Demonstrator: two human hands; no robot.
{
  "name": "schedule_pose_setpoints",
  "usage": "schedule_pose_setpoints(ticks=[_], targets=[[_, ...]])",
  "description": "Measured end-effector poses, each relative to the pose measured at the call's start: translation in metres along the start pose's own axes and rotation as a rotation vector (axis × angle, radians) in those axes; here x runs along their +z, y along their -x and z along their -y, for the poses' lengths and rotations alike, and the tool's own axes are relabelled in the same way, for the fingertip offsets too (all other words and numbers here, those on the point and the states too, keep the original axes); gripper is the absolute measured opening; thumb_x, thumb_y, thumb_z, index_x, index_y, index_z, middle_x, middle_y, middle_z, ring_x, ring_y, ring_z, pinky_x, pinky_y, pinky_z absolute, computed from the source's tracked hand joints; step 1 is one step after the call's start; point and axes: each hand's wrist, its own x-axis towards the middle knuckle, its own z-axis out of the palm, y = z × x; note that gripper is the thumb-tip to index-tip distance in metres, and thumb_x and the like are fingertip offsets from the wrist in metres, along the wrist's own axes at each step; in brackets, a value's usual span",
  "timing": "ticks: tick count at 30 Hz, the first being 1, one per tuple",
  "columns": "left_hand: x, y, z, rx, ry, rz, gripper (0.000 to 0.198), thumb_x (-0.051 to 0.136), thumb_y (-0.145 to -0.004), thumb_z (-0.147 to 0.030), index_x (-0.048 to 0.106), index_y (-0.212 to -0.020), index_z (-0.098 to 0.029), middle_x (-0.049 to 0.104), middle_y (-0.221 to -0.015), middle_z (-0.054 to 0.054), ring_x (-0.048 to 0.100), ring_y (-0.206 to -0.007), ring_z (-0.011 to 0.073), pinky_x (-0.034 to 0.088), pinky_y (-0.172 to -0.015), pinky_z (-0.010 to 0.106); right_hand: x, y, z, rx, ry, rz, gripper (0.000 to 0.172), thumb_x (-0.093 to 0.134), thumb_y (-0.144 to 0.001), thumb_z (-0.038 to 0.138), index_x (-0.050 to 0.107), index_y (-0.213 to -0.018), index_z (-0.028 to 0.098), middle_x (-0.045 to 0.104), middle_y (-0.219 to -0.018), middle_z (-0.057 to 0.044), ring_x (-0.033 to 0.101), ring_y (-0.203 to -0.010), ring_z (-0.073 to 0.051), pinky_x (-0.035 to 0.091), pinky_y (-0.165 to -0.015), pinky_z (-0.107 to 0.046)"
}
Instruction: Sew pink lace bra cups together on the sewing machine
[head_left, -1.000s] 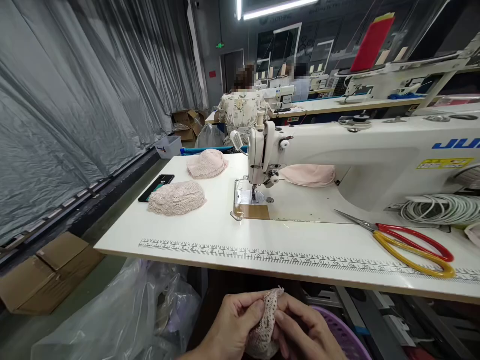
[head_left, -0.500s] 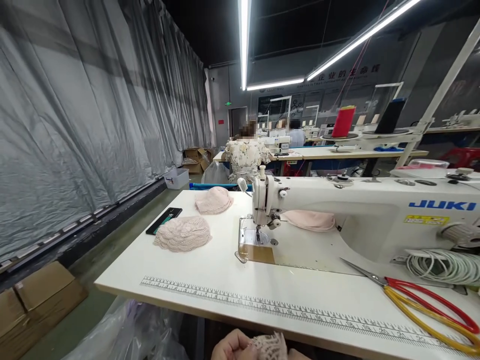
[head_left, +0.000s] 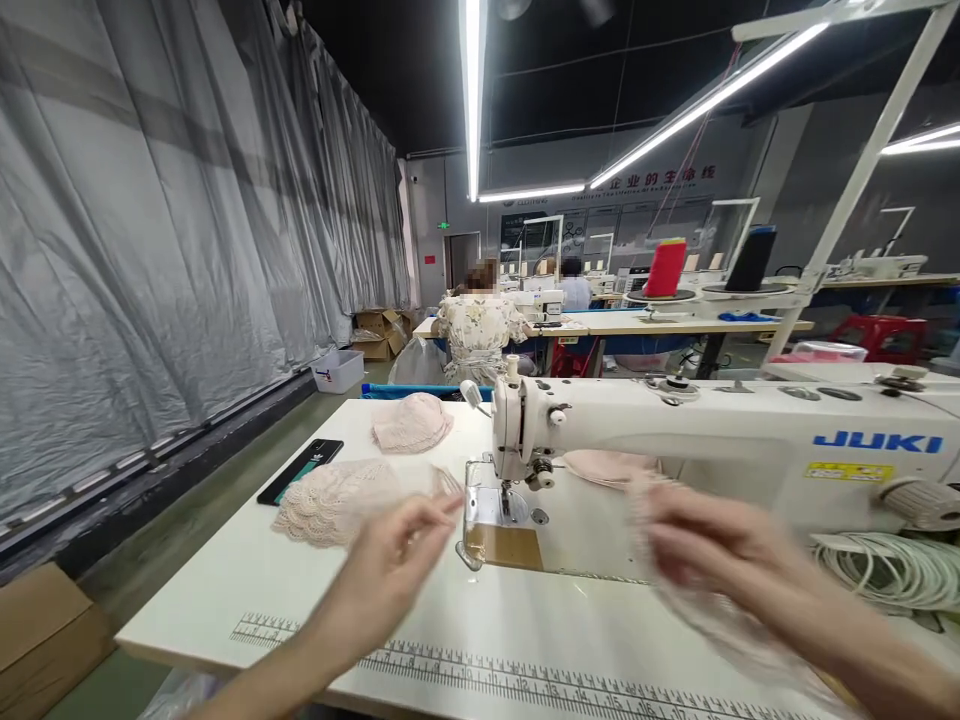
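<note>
My left hand (head_left: 397, 555) is over the table, left of the needle plate, with thumb and fingers pinched. A thin, blurred lace piece (head_left: 444, 482) shows at its fingertips, beside a pile of pale pink scalloped lace (head_left: 319, 505). My right hand (head_left: 720, 550), smeared by motion, is closed on a pale lace fabric (head_left: 649, 495) in front of the sewing machine arm (head_left: 675, 410). The fabric hangs below that hand, see-through with blur. Between the hands are the presser foot and needle (head_left: 507, 497). Folded pink pieces (head_left: 611, 467) lie under the machine arm.
Another pink lace pile (head_left: 412, 422) lies toward the back of the table, near a dark phone (head_left: 300, 470). A printed ruler (head_left: 480, 672) runs along the front edge. Coiled pale cord (head_left: 889, 570) is at right. A co-worker (head_left: 480, 325) sits ahead.
Both hands have risen from below the table's front edge to above the tabletop and moved apart. The left is by the lace pile; the right carries lace fabric before the machine.
</note>
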Motion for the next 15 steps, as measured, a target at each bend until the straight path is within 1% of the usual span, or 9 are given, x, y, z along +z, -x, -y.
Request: schedule_pose_setpoints(ticks=[1, 2, 4, 5, 7, 10, 12, 13, 15], targets=[[0.009, -0.011, 0.009, 0.024, -0.144, 0.13, 0.019, 0.05, -0.085, -0.031, 0.06, -0.075, -0.019, 0.061, -0.111, 0.007, 0.051, -0.111, 0.0253, 0.04, -0.092, 0.037, 0.01, -0.008, -0.004, -0.056, 0.023, 0.175, 0.031, 0.045, -0.093, 0.035, 0.059, -0.07, 0.018, 0.06, -0.066, 0.003, 0.056, -0.056, -0.008, 0.047, -0.053, -0.02], [0.017, -0.02, 0.019, 0.062, -0.291, 0.251, 0.018, 0.047, -0.085, -0.026, 0.06, -0.075, -0.019, 0.061, -0.111, 0.008, 0.051, -0.11, 0.027, 0.041, -0.091, 0.039, 0.023, -0.014, -0.01, -0.078, 0.043, 0.253, 0.031, 0.046, -0.091, 0.034, 0.059, -0.067, 0.019, 0.06, -0.065, 0.003, 0.056, -0.056, -0.009, 0.046, -0.051, -0.019], [0.028, -0.033, 0.04, 0.157, -0.554, 0.413, 0.02, 0.043, -0.081, -0.012, 0.06, -0.074, -0.018, 0.063, -0.105, 0.008, 0.053, -0.106, 0.0288, 0.041, -0.087, 0.04, 0.049, -0.017, -0.022, -0.079, 0.113, 0.31, 0.027, 0.044, -0.091, 0.031, 0.062, -0.074, 0.02, 0.062, -0.072, -0.001, 0.058, -0.06, -0.013, 0.046, -0.054, -0.024], [0.031, -0.038, 0.049, 0.201, -0.664, 0.442, 0.024, 0.04, -0.079, -0.005, 0.06, -0.073, -0.017, 0.063, -0.103, 0.008, 0.053, -0.103, 0.0285, 0.042, -0.083, 0.039, 0.061, -0.016, -0.028, -0.076, 0.142, 0.322, 0.026, 0.042, -0.091, 0.029, 0.063, -0.08, 0.02, 0.062, -0.078, -0.004, 0.059, -0.064, -0.016, 0.047, -0.055, -0.026], [0.032, -0.044, 0.06, 0.268, -0.832, 0.44, 0.031, 0.035, -0.074, 0.003, 0.059, -0.077, -0.017, 0.062, -0.102, 0.007, 0.054, -0.097, 0.0256, 0.043, -0.076, 0.034, 0.076, -0.011, -0.038, -0.072, 0.184, 0.344, 0.023, 0.043, -0.09, 0.029, 0.064, -0.093, 0.022, 0.063, -0.088, -0.007, 0.059, -0.074, -0.02, 0.048, -0.061, -0.032], [0.032, -0.054, 0.067, 0.332, -0.989, 0.447, 0.035, 0.034, -0.076, 0.005, 0.057, -0.091, -0.018, 0.059, -0.106, 0.007, 0.052, -0.092, 0.0226, 0.042, -0.074, 0.032, 0.084, -0.006, -0.051, -0.107, 0.26, 0.404, 0.024, 0.052, -0.086, 0.033, 0.062, -0.108, 0.03, 0.062, -0.107, -0.008, 0.057, -0.094, -0.027, 0.047, -0.071, -0.041], [0.032, -0.063, 0.071, 0.379, -1.017, 0.471, 0.032, 0.04, -0.082, -0.001, 0.055, -0.102, -0.02, 0.056, -0.113, 0.009, 0.05, -0.101, 0.0253, 0.04, -0.084, 0.04, 0.083, -0.005, -0.058, -0.152, 0.345, 0.443, 0.033, 0.054, -0.085, 0.04, 0.056, -0.118, 0.036, 0.057, -0.121, -0.007, 0.05, -0.108, -0.033, 0.046, -0.075, -0.051], [0.031, -0.067, 0.074, 0.395, -1.01, 0.486, 0.031, 0.044, -0.084, -0.006, 0.053, -0.109, -0.021, 0.052, -0.119, 0.011, 0.046, -0.109, 0.0287, 0.036, -0.089, 0.046, 0.082, -0.006, -0.061, -0.169, 0.384, 0.466, 0.038, 0.052, -0.085, 0.044, 0.052, -0.123, 0.038, 0.053, -0.128, -0.007, 0.045, -0.115, -0.037, 0.044, -0.077, -0.057], [0.028, -0.074, 0.081, 0.414, -0.967, 0.558, 0.043, 0.053, -0.085, -0.018, 0.044, -0.126, -0.029, 0.039, -0.135, 0.014, 0.029, -0.126, 0.0374, 0.025, -0.096, 0.059, 0.077, -0.007, -0.063, -0.168, 0.414, 0.529, 0.045, 0.047, -0.086, 0.053, 0.044, -0.129, 0.041, 0.042, -0.139, -0.008, 0.034, -0.124, -0.044, 0.037, -0.078, -0.07]])
